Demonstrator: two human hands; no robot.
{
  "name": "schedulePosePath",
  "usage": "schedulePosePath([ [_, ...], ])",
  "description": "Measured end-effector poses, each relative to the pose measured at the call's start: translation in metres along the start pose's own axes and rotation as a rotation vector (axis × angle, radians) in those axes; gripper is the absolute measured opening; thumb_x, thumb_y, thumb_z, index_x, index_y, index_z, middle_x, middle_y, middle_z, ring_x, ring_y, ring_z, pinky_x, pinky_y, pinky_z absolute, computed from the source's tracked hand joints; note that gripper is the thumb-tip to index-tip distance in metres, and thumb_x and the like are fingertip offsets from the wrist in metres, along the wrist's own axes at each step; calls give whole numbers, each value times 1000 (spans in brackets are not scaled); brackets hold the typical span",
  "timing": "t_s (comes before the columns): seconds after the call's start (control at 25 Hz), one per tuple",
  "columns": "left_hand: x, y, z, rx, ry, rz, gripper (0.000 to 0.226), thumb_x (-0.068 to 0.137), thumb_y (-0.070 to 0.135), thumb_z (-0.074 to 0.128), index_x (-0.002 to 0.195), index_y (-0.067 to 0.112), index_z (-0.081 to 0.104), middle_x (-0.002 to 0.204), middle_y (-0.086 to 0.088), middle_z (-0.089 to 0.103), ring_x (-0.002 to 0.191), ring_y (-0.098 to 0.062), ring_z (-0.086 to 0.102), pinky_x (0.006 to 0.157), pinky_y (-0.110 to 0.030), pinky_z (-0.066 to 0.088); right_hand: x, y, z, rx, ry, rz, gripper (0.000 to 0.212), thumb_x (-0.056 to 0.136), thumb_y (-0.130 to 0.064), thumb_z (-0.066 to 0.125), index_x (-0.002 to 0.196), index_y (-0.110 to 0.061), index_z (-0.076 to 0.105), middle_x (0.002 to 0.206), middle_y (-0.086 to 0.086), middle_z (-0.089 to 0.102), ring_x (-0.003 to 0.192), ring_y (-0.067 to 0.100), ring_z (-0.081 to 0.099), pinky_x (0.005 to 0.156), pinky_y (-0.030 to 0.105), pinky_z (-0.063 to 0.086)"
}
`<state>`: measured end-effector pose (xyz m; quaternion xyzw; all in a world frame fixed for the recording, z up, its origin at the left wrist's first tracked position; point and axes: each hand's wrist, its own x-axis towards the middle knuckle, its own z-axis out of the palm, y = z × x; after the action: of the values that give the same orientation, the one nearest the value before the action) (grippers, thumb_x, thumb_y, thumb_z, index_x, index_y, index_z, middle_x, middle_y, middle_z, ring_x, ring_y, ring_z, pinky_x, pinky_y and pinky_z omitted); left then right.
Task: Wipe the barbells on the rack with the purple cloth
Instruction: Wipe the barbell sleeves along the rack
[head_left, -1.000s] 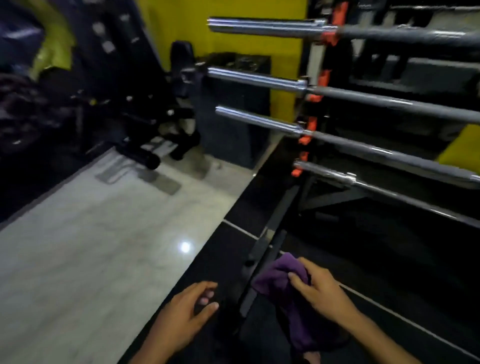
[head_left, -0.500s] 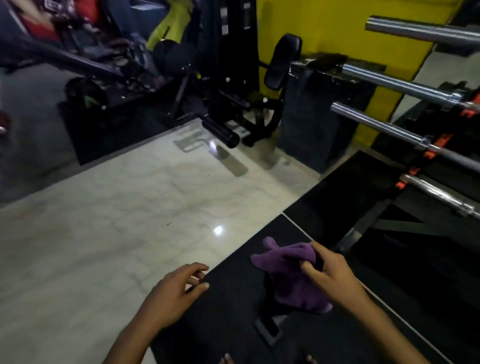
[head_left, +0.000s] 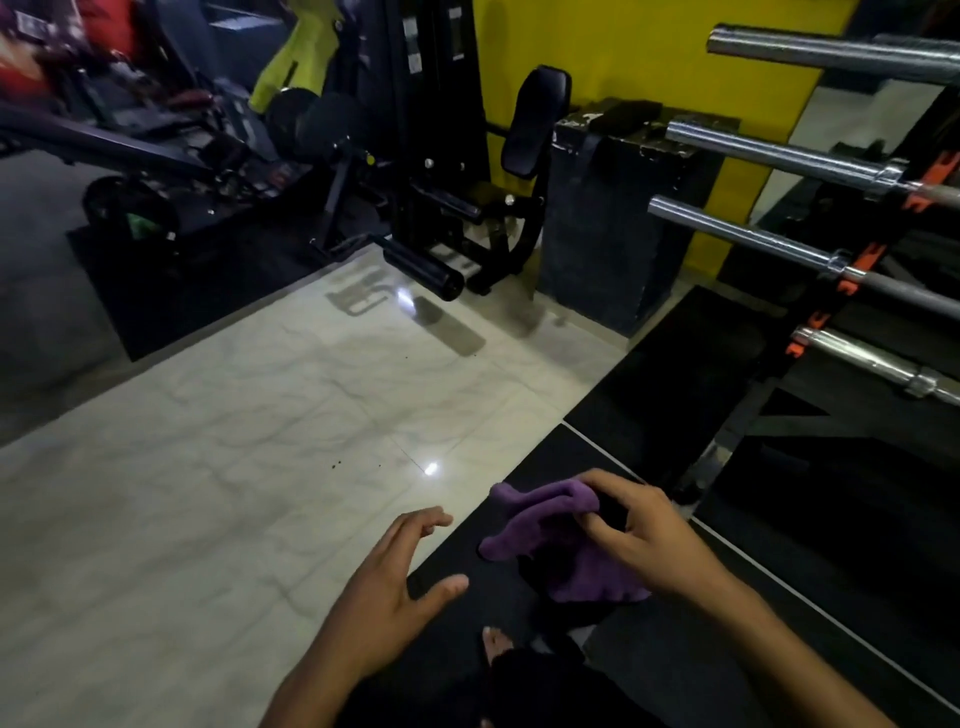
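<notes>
Purple cloth (head_left: 550, 535) pinched in right hand (head_left: 644, 535), no legible writing

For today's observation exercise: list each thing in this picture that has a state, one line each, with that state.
Purple cloth: bunched, held in the air, touching no barbell.
Right hand: pinches the cloth.
Left hand: open, fingers spread, holding nothing.
Barbells: four lying level on the rack, none being wiped.
</notes>
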<state>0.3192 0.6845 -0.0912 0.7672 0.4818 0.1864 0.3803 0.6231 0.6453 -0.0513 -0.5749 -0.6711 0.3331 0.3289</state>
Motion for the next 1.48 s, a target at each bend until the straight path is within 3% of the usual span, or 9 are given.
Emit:
schedulePosePath([
  [0.16, 39, 13, -9, -8, -51, 103, 51, 76, 60, 75, 119, 51, 51, 151, 37, 28, 138, 13, 27, 107, -15, 28, 30, -5, 3, -87, -110, -56, 44, 97, -14, 60, 125, -44, 44, 117, -18, 59, 104, 10, 63, 83, 37, 55],
  [0.32, 112, 18, 1, 45, -189, 208, 53, 75, 63, 74, 119, 46, 50, 149, 40, 26, 142, 18, 10, 112, -13, 16, 65, -1, -11, -229, -169, -112, 34, 92, -15, 65, 116, -38, 58, 114, -22, 59, 106, 1, 60, 86, 25, 50],
  [0.52, 233, 22, -2, 25, -344, 279, 26, 84, 43, 75, 98, 31, 57, 114, 18, 63, 111, 2, 57, 94, -28, 49, 122, 31, -55, -230, -30, -55, 28, 87, -21, 72, 109, -36, 63, 107, -22, 66, 98, 1, 65, 79, 22, 52],
  [0.68, 336, 44, -14, 79, -386, 370, 17, 86, 38, 75, 92, 28, 63, 93, 16, 62, 91, -6, 63, 73, -23, 53, 160, 76, -103, -196, 169, 138, 31, 83, -23, 79, 106, -39, 65, 100, -19, 70, 92, 3, 69, 77, 32, 58],
  [1.04, 527, 172, 38, 50, -385, 622, 15, 77, 29, 84, 86, 32, 72, 85, 17, 69, 83, -3, 64, 70, -23, 51, 206, 130, -213, -403, 857, 409, 32, 87, -28, 73, 109, -38, 52, 105, -19, 55, 92, 4, 60, 77, 33, 55],
  [1.16, 575, 240, 83, 9, -368, 779, 16, 78, 29, 82, 91, 28, 73, 88, 16, 69, 85, 1, 62, 78, -23, 49, 216, 163, -216, 37, 1213, 548, 45, 78, -55, 78, 110, -35, 54, 102, -13, 63, 84, 7, 63, 70, 23, 53],
  [1.28, 603, 297, 130, 3, -423, 992, 16, 77, 24, 81, 91, 25, 73, 92, 13, 68, 88, -1, 62, 85, -24, 48, 231, 204, -217, 1176, 1266, 683, 80, 67, -87, 60, 114, -22, 62, 111, 14, 68, 93, 31, 68, 77, 45, 59],
  [1.36, 612, 319, 154, 1, -549, 1146, 19, 77, 21, 79, 93, 26, 70, 96, 14, 66, 93, -1, 61, 86, -23, 48, 241, 219, -233, 1631, 1285, 494, 78, 83, -81, 43, 115, -15, 69, 120, 25, 67, 106, 46, 66, 89, 66, 52],
  [1.48, 626, 337, 186, 94, -781, 1368, 30, 78, 23, 75, 105, 30, 66, 107, 17, 65, 101, 1, 58, 89, -19, 45, 250, 239, -282, 1639, 1698, 291, 58, 103, -50, 39, 94, -2, 70, 99, 26, 69, 75, 27, 74, 75, 40, 58],
])
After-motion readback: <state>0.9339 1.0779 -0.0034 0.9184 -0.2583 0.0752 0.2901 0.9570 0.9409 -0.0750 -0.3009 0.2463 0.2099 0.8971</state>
